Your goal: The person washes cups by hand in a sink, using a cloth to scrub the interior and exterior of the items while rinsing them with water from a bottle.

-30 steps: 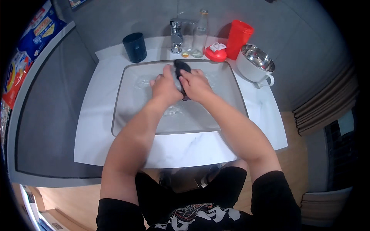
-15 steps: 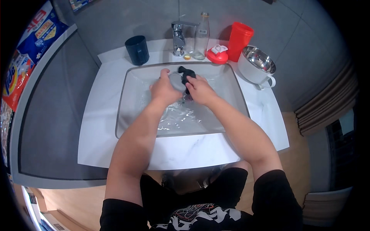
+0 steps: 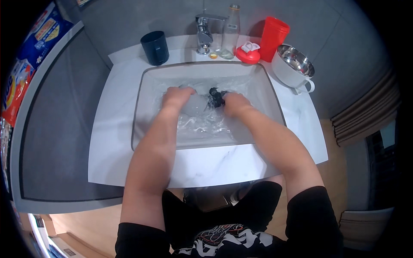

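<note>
Both hands are down in the water in the sink (image 3: pixel 141 107). My left hand (image 3: pixel 177 98) curves round a translucent greyish container (image 3: pixel 194 105), which lies partly under water, so its full shape is hard to make out. Right of it, a black lid-like piece (image 3: pixel 216 98) with a rounded knob at its top breaks the surface. The fingers of my right hand (image 3: pixel 235 104) are closed on this black piece, their tips hidden by it and the water. Ripples and splashes surround both things.
Behind the sink stand a dark mug (image 3: pixel 155 48), a chrome faucet (image 3: pixel 204 36), a small yellow cap (image 3: pixel 213 56), a clear glass bottle (image 3: pixel 231 34), a red lid (image 3: pixel 248 54) and a red cup (image 3: pixel 274 39). A white steel-lined mug (image 3: pixel 293 66) sits at the right.
Both hands have gone lower into the water, the container and black piece with them. My hands are farther apart, and the water is more stirred up.
</note>
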`<state>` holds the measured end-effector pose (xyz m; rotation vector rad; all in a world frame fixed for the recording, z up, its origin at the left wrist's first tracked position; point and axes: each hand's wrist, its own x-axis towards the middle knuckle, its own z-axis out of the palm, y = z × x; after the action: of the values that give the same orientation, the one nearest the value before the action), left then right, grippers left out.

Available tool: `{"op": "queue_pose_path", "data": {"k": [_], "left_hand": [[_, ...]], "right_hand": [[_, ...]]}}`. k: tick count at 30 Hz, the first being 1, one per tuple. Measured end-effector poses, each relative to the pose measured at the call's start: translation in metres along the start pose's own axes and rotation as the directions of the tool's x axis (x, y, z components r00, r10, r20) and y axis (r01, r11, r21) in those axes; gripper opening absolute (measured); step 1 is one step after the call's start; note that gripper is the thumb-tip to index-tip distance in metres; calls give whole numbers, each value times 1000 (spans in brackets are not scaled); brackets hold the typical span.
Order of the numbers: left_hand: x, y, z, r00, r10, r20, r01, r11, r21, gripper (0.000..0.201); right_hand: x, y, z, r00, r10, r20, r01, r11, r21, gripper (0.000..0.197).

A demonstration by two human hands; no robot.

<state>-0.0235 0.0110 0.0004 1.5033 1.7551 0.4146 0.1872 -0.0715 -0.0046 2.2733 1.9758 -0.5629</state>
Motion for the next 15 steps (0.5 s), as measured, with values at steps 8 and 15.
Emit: {"op": "queue_pose_path", "data": {"k": [8,15], "left_hand": [[-5,-8,7,971,-40,235,118,938,-326,58],[2,-12,11,956,-108,273,238,828,-507,53]], "right_hand": [[11,15,-5,988,-84,-130,87,996,20,42],[24,21,-3,993,-108,-39,110,992,60,37]]}}
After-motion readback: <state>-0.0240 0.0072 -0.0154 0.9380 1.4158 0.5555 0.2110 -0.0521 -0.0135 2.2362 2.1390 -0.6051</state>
